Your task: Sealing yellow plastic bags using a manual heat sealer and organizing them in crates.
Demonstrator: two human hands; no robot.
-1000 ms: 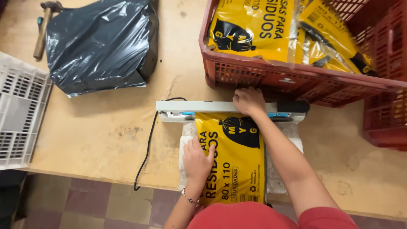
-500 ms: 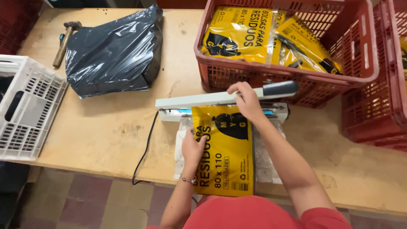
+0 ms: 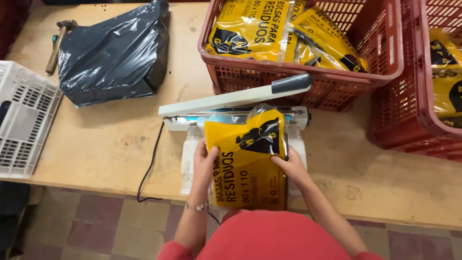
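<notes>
Both hands grip a yellow packet over the wooden table.

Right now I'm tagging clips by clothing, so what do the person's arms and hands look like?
Both forearms are bare, with no gloves on the left hand or right hand. A thin beaded bracelet circles the left wrist. Short red sleeves show at the frame's bottom edge.

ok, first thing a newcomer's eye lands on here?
The bright yellow packet, held at both sides by the left hand and right hand at the near table edge, in front of the white heat sealer, whose arm stands raised. Next, the red crate behind it, holding more yellow packets, and the black plastic bag at far left beside a hammer.
</notes>
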